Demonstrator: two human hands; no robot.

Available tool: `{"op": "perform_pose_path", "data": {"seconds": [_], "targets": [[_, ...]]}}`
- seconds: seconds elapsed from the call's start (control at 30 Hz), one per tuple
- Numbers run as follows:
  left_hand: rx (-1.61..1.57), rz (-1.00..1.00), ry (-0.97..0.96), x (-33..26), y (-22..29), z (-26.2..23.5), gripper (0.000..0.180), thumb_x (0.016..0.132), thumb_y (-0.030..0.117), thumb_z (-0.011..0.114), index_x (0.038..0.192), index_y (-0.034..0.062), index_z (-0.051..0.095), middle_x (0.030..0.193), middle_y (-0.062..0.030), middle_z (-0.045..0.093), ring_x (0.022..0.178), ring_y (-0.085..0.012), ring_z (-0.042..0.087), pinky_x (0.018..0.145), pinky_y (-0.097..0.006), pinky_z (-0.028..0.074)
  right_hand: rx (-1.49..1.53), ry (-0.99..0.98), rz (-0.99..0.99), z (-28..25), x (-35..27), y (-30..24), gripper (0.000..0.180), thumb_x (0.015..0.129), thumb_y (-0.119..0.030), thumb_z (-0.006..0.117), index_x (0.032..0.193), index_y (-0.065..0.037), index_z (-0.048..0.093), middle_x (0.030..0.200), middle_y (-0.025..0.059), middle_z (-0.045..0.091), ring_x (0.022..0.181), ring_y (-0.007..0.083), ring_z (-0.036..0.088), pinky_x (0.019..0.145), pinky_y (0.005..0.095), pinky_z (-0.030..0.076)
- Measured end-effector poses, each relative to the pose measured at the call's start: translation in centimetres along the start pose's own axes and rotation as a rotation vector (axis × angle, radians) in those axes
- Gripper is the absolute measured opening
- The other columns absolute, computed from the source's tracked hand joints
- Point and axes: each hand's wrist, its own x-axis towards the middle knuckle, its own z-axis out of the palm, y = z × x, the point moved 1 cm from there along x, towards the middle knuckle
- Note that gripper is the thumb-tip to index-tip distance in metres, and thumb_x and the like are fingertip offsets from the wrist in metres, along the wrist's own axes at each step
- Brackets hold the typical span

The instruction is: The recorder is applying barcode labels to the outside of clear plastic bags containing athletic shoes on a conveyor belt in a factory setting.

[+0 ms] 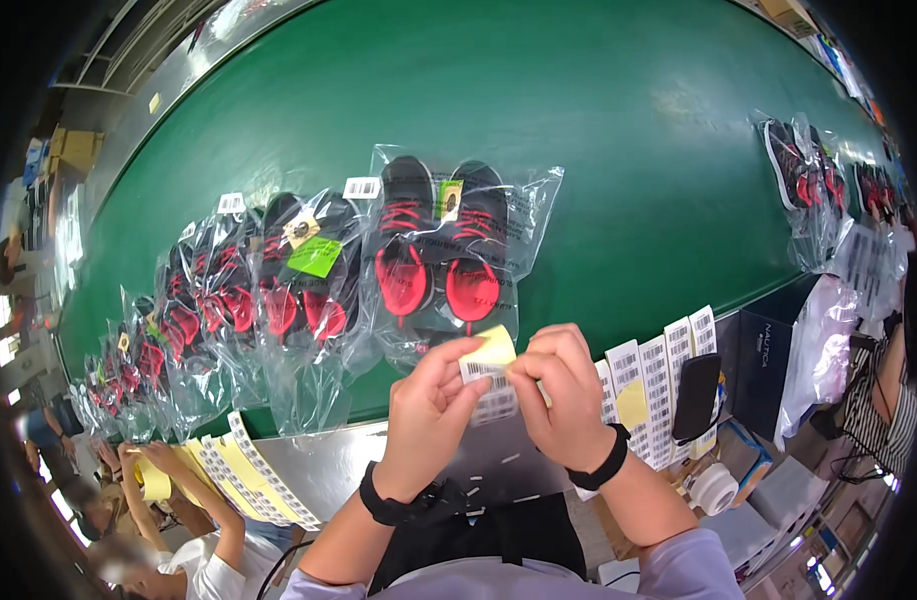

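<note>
Both hands sit closest to the lens, wrists in black bands. Left hand (433,405) and right hand (563,395) meet over the near edge of the bench (618,150), fingers narrow, pinching one sticker strip (490,375) between them. The strip is white with printed bars and a yellow backing corner curling up at the top, held just in front of the nearest shoe bag (448,255).

Judgement: this looks like peeling a label off its backing. It goes best with one thumb anchoring the backing and the other hand lifting the sticker slowly from a corner, kept flat so it does not crease or stick to itself, with fingertips off the adhesive.

The shoe bag is clear plastic, holding a black pair with red laces and red insoles, lying flat on green. More bagged pairs (228,290) overlap in a row to the left. Spare label sheets (658,370) hang off the bench edge to the right.
</note>
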Motion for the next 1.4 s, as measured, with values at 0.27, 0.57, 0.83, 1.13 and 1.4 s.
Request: {"op": "perform_pose_path", "data": {"seconds": [0.27, 0.57, 0.83, 1.13, 1.4], "targets": [[-0.008, 0.059, 0.081, 3.4, 1.5, -1.5, 0.045, 0.091, -0.012, 0.060, 0.134, -0.0069, 0.048, 0.126, -0.0193, 0.063, 0.115, -0.0203, 0.064, 0.095, -0.030, 0.053, 0.362, 0.507, 0.502, -2.0, 3.8, 8.4, 0.022, 0.092, -0.001, 0.066, 0.113, -0.001, 0.061, 0.105, 0.0080, 0.060, 0.087, 0.0130, 0.059, 0.073, 0.0279, 0.050], [0.260, 0.320, 0.198, 9.5, -0.4, -2.2, 0.029, 0.089, 0.001, 0.067, 0.117, -0.0044, 0.064, 0.106, -0.0138, 0.071, 0.097, -0.0157, 0.068, 0.084, -0.028, 0.053, 0.101, 0.213, 0.766, 1.7, 8.9, 17.8, 0.079, 0.087, 0.001, 0.067, 0.156, -0.013, 0.031, 0.085, 0.0025, 0.069, 0.069, 0.0080, 0.060, 0.063, 0.0232, 0.050], [0.683, 0.587, 0.068, 13.2, -2.8, -1.4, 0.033, 0.083, 0.008, 0.071, 0.114, -0.0007, 0.066, 0.107, -0.0200, 0.070, 0.108, -0.0392, 0.064, 0.111, -0.047, 0.039, 0.284, 0.285, 0.794, 0.8, 7.2, 17.9, 0.078, 0.088, -0.001, 0.067, 0.155, -0.010, 0.029, 0.083, 0.0039, 0.068, 0.066, 0.0073, 0.058, 0.055, 0.0216, 0.046], [0.678, 0.592, 0.071, 12.9, -3.6, -2.0, 0.033, 0.082, 0.008, 0.072, 0.113, -0.0023, 0.066, 0.106, -0.0192, 0.070, 0.104, -0.0365, 0.065, 0.110, -0.047, 0.039, 0.247, 0.228, 0.720, 2.1, 7.3, 19.0, 0.078, 0.084, 0.008, 0.062, 0.154, -0.010, 0.032, 0.076, 0.0003, 0.064, 0.059, 0.0047, 0.052, 0.049, 0.0205, 0.041], [0.654, 0.554, 0.104, 12.4, -3.7, -2.6, 0.032, 0.087, 0.003, 0.068, 0.118, -0.0032, 0.064, 0.107, -0.0158, 0.070, 0.104, -0.0247, 0.066, 0.102, -0.039, 0.045, 0.325, 0.239, 0.792, 3.0, 9.1, 17.8, 0.081, 0.084, 0.000, 0.071, 0.154, -0.009, 0.031, 0.084, 0.0061, 0.070, 0.067, 0.0113, 0.064, 0.063, 0.0278, 0.054]]}}
